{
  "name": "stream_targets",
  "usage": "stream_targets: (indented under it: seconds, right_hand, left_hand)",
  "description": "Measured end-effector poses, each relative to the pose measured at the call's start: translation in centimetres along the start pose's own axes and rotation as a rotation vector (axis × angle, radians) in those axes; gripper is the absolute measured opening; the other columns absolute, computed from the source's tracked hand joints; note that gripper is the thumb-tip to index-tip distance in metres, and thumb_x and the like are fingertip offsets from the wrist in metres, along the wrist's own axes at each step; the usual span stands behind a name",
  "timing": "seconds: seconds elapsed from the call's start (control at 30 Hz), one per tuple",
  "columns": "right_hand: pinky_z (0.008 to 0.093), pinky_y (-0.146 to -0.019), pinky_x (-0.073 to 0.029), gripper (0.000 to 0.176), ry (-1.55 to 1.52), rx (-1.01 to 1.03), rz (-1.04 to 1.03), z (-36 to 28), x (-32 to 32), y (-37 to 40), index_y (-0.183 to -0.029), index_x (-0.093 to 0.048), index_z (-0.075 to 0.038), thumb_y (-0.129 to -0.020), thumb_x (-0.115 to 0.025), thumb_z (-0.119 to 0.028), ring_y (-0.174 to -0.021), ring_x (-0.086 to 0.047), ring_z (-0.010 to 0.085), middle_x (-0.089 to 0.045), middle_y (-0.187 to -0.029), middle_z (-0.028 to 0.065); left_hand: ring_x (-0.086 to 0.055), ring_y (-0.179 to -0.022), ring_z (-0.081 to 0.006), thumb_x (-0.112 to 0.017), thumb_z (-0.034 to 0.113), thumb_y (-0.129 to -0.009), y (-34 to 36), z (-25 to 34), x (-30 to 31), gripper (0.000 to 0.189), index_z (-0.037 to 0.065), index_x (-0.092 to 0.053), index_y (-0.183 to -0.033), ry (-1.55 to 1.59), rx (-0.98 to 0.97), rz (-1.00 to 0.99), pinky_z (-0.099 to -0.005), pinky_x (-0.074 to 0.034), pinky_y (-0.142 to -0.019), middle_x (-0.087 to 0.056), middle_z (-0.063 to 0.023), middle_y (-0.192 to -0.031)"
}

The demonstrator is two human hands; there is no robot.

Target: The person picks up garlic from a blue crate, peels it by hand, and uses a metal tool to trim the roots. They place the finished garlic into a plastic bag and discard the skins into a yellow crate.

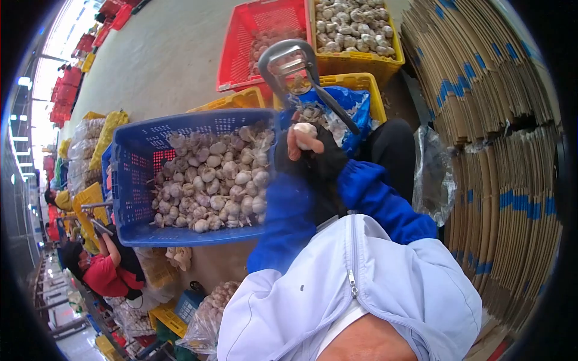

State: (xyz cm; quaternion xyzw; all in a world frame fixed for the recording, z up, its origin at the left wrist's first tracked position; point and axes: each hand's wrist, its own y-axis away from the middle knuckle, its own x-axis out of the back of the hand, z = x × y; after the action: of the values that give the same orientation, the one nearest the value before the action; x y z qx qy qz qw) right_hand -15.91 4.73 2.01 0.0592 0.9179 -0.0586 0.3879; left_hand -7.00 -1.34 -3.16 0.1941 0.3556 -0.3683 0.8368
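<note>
A whitish garlic bulb (306,132) sits between bare fingertips in front of my lap. My right hand (325,155), in a dark covering with the fingertips bare, is closed on the bulb. Close beside it on the left is my left hand (288,157), dark and blurred; its fingers overlap with the right's, so their hold cannot be made out. Just beyond both hands stands a grey loop-shaped fixture (289,60) with a metal plate and a long dark bar. Under that bar, a blue plastic liner (355,111) holds garlic scraps.
A blue crate (129,222) of garlic bulbs stands at my left. Ahead are a red crate (232,51) and a yellow crate (355,58) with garlic. Stacked flat cardboard (475,78) and clear plastic (433,174) lie at right. A person in red (108,271) is at far left.
</note>
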Motion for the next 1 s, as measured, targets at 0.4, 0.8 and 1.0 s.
stream_targets:
  seconds: [0.4, 0.8, 1.0]
  right_hand:
    - [0.0275, -0.067, -0.045, 0.02, 0.701, 0.178, 0.315, 5.4, 5.2, -1.2, -0.094, -0.054, -0.006, -0.074, -0.053, -0.007, -0.079, -0.054, 0.0141, -0.056, -0.087, 0.0058]
    - [0.0292, -0.079, -0.042, 0.037, 0.294, 0.035, 0.049, 1.1, 1.6, 3.3, -0.116, -0.041, -0.006, -0.084, -0.05, -0.024, -0.089, -0.054, 0.0197, -0.053, -0.104, 0.0099]
    - [0.0301, -0.069, -0.045, 0.049, -0.167, 0.009, 0.124, -0.5, 0.5, 4.3, -0.118, -0.035, -0.008, -0.075, -0.06, -0.011, -0.077, -0.054, 0.0194, -0.05, -0.1, 0.0112]
  left_hand:
    - [-0.053, -0.072, -0.0153, -0.046, 0.019, -0.084, 1.6, 0.4, -2.1, 0.028, -0.001, -0.05, -0.103, -1.142, -0.582, 0.082, -0.0246, -0.042, -0.062, -0.055, -0.0058, -0.081]
    - [-0.047, -0.046, -0.0124, -0.03, 0.043, -0.089, 2.0, -1.1, 1.2, 0.048, 0.002, -0.046, -0.109, -0.339, -0.154, 0.108, -0.0219, -0.037, -0.041, -0.057, -0.0077, -0.073]
    - [-0.042, -0.042, -0.0068, -0.039, 0.028, -0.089, 3.2, 1.9, -0.6, 0.031, 0.004, -0.049, -0.106, -0.59, -0.157, 0.25, -0.0198, -0.034, -0.039, -0.054, -0.0058, -0.065]
